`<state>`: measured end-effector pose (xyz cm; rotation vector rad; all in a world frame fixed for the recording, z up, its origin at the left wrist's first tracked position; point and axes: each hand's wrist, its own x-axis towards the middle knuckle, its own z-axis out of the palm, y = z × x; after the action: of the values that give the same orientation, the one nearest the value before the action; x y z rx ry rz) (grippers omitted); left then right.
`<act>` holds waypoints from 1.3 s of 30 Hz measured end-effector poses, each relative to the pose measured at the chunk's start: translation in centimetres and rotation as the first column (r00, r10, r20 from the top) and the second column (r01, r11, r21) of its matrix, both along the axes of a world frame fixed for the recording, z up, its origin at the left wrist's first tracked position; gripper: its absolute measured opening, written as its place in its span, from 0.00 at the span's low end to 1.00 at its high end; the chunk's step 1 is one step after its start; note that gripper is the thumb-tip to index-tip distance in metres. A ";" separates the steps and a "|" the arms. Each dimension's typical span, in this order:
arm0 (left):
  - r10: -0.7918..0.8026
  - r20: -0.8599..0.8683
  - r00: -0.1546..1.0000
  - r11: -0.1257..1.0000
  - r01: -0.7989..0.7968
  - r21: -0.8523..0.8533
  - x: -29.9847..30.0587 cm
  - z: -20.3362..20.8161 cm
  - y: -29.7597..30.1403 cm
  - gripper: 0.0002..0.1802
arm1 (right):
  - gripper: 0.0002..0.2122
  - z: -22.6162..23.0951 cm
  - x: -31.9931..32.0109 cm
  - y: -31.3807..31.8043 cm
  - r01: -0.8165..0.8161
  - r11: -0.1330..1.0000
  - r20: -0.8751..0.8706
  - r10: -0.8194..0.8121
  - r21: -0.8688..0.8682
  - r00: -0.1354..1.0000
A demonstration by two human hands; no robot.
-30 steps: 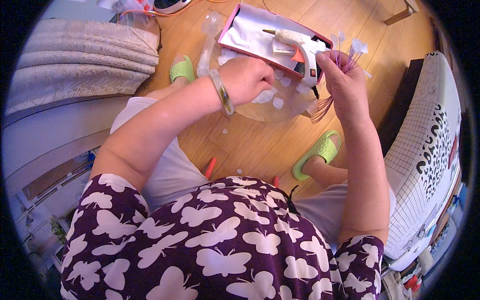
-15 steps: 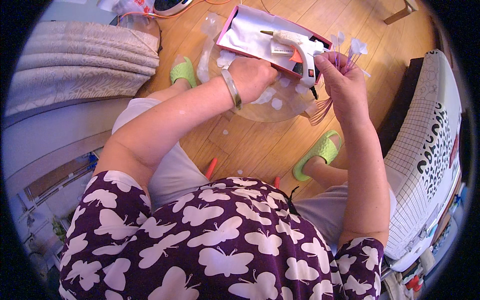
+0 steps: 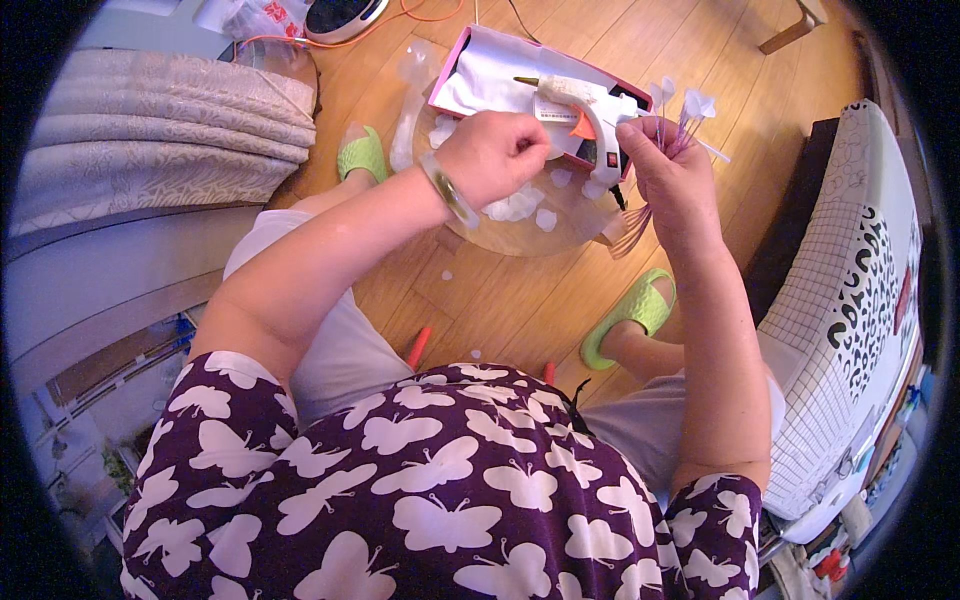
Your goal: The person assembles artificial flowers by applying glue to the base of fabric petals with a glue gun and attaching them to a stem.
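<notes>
My right hand (image 3: 675,185) grips a bundle of thin wire stems (image 3: 630,235). White petals (image 3: 698,104) top several of them, above my fingers. Left of it, my left hand (image 3: 492,155) hovers over a round translucent surface (image 3: 560,238), its fingers curled in; whatever they may hold is hidden. A white glue gun (image 3: 603,125) with an orange trigger rests across a pink-edged box (image 3: 480,70), its handle close to my right thumb. Loose white petals (image 3: 546,219) are scattered on the translucent surface below my left hand.
Green slippers (image 3: 640,310) are on my feet, either side of the wooden floor (image 3: 480,310). A cloth-draped piece of furniture (image 3: 180,130) stands at left, a patterned white cover (image 3: 840,320) at right. An orange cord (image 3: 420,17) runs along the back.
My left hand has turned and drawn slightly left, away from the glue gun, fingers still curled. My right hand keeps its grip on the stems. The whole view has shifted a little.
</notes>
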<state>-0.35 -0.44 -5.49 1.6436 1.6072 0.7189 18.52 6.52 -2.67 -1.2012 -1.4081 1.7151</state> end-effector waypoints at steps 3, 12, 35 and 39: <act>0.276 0.478 0.834 0.949 -0.158 -0.272 0.0 0.7 0.7 0.07 | 0.06 -0.1 -0.4 -0.1 -0.012 1.000 0.029 0.012 -0.018 0.999; 0.214 0.301 0.930 0.975 -0.184 -0.126 0.1 0.0 1.6 0.06 | 0.08 -2.4 -0.9 1.4 -0.012 1.000 0.147 0.008 0.028 0.989; 0.208 0.661 0.721 0.978 -0.152 -0.143 4.5 0.1 -0.2 0.05 | 0.08 -3.0 -1.8 1.1 -0.017 0.991 0.256 -0.017 0.132 0.967; 0.204 0.599 0.775 0.979 -0.159 -0.128 4.5 0.4 -0.2 0.05 | 0.08 -3.3 -1.7 1.2 -0.018 0.986 0.246 -0.023 0.163 0.969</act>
<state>4.15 -0.62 -5.11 1.0428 1.2929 1.1435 16.83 7.68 -6.01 -1.3576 -1.6588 1.4523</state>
